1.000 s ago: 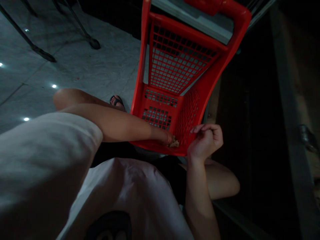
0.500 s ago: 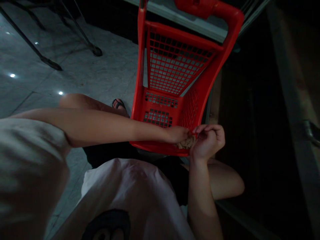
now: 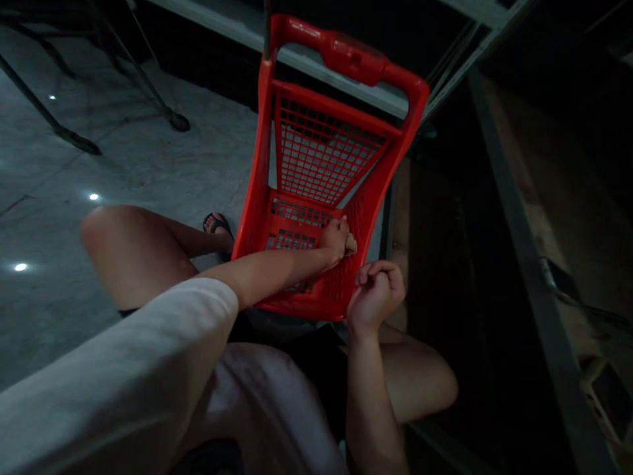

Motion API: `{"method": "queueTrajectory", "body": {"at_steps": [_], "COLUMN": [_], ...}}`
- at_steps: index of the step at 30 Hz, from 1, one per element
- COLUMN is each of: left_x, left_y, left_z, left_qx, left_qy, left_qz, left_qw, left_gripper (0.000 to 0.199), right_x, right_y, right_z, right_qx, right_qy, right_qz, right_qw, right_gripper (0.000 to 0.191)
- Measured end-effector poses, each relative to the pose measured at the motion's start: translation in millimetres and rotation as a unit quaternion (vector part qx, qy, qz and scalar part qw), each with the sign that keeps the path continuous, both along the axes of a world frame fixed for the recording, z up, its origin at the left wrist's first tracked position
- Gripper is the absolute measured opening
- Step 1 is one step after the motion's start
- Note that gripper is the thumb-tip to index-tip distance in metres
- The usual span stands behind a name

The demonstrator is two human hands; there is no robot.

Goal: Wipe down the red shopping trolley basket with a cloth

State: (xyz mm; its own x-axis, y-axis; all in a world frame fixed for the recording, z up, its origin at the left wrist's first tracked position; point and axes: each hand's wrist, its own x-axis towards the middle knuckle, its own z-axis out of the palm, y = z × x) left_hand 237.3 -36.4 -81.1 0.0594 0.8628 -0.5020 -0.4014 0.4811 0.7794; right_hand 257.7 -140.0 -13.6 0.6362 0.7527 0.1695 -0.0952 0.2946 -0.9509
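A red plastic shopping basket (image 3: 291,310) with grid walls and a raised handle stands tilted between my legs. My left hand (image 3: 336,239) reaches into it, closed on a crumpled tan cloth (image 3: 351,245) and pressing it against the inside of the right grid wall. My right hand (image 3: 376,290) is closed at the near right corner of the basket, its fingers curled at the rim. The palm and part of that rim are hidden.
Thin metal furniture legs (image 3: 163,109) rest on the grey tiled floor (image 3: 148,165) at the upper left. A pale shelf edge (image 3: 222,26) runs behind the basket. On the right is a dark wooden ledge with a phone-like dark object (image 3: 558,280) and a boxy item (image 3: 606,396).
My left hand has moved with the cloth from the near right corner deeper along the basket's right wall. My right hand stays at the corner. The view has shifted, showing more of the handle.
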Motion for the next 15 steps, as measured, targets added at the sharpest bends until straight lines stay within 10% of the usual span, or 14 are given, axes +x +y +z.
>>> {"method": "queueTrajectory", "body": {"at_steps": [5, 10, 15], "left_x": [9, 6, 6], "left_y": [-3, 10, 25], "left_z": [28.2, 69.8, 51.8], "left_qx": [0.043, 0.177, 0.249], "left_qy": [-0.005, 0.048, 0.078], "left_qz": [0.064, -0.002, -0.007], "left_qw": [0.997, 0.983, 0.965], "left_gripper": [0.043, 0.041, 0.032], "right_x": [-4, 11, 50], "right_y": [-2, 10, 57], "right_z": [-3.1, -6.5, -22.4], "right_qx": [-0.025, -0.036, -0.054], "right_qy": [-0.016, -0.077, -0.190], "right_qz": [0.023, 0.016, -0.002], "right_qw": [0.999, 0.996, 0.980], "right_gripper": [0.013, 0.013, 0.037]}}
